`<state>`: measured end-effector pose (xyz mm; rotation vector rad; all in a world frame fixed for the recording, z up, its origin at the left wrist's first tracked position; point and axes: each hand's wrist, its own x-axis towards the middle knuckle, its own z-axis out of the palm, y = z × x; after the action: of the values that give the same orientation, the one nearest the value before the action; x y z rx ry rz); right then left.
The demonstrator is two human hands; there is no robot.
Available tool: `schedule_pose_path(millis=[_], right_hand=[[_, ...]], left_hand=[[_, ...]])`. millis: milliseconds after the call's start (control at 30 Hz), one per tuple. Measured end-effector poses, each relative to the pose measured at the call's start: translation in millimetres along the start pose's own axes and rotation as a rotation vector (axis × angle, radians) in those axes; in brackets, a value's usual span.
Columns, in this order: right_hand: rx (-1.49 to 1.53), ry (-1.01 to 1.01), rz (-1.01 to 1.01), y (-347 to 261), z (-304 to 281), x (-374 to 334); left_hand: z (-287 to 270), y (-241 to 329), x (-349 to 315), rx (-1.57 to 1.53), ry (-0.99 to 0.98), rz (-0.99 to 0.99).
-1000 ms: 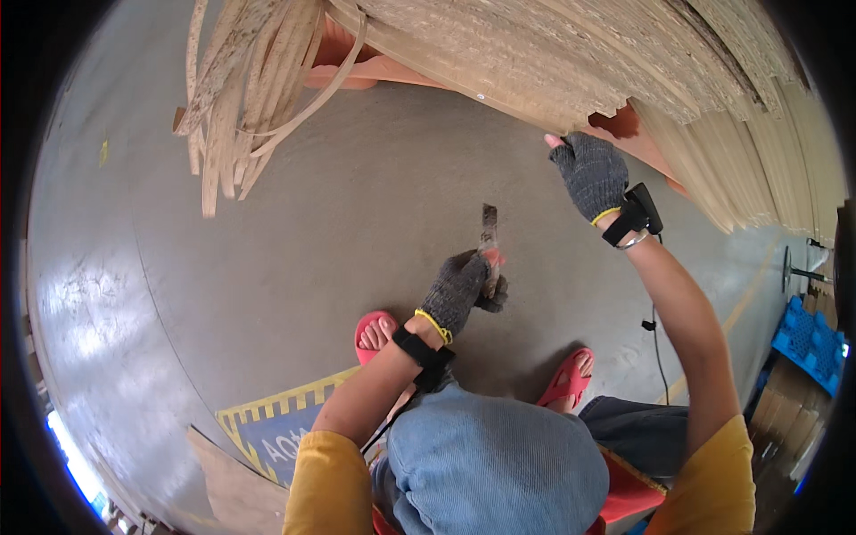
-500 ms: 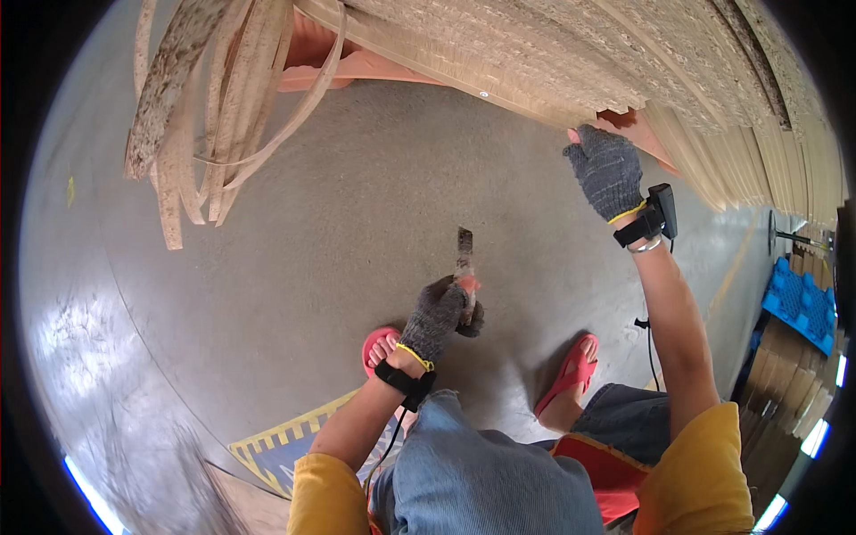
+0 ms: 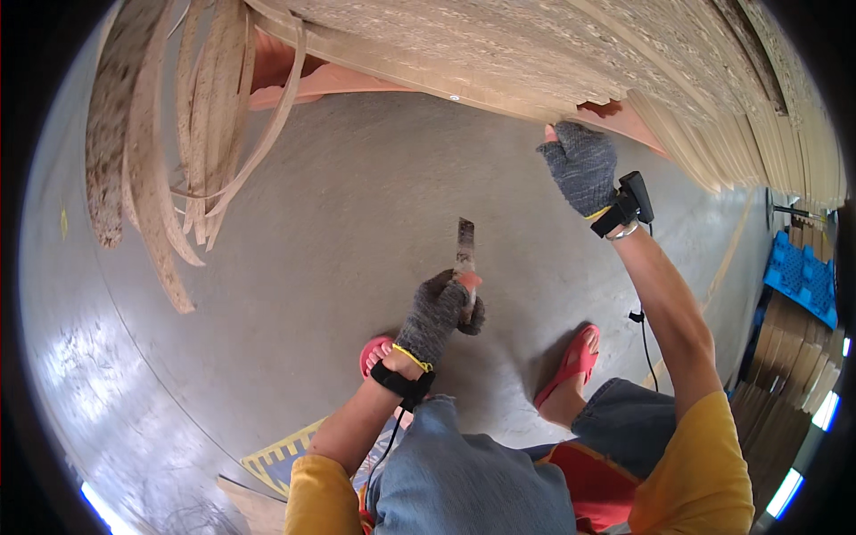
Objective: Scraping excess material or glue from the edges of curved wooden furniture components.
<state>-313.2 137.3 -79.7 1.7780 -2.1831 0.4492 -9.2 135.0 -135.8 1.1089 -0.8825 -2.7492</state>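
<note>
My gloved left hand (image 3: 437,312) is closed around a flat-bladed hand tool (image 3: 465,239), its blade dark and stained and its grip reddish. The blade points away from me, above the floor and apart from the boards. Farther off to the right, my gloved right hand (image 3: 580,169) is closed at the lower front edge of a stack of wood-coloured boards (image 3: 499,62). Its bare thumb tip shows by that edge, while the curled fingers are partly hidden. Thin wood-coloured strips (image 3: 209,116) hang in a loose, curved bunch at the far left.
Under the stack lies an orange support (image 3: 348,80). More board edges (image 3: 713,143) fan out at the right. A blue plastic pallet (image 3: 802,281) sits at the far right above stacked brown sheets (image 3: 785,357). A floor sign (image 3: 285,455) lies near my left foot.
The stack's edge and my right hand appear slightly farther left. The hanging strips have swung left and lower in view. My left hand keeps the tool in nearly the same place.
</note>
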Motion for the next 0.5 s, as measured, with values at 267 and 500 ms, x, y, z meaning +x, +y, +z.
schedule_pose_path(millis=[267,500], right_hand=[[0.190,-0.559,-0.607,-92.1,27.1,-77.1],[-0.238,-0.518,-0.874,-45.2,7.1,-112.3]], left_hand=[[-18.6,-17.5,32.3,1.235,0.104,0.243],[-34.0,-20.3,-2.8,1.664,0.112,0.195]])
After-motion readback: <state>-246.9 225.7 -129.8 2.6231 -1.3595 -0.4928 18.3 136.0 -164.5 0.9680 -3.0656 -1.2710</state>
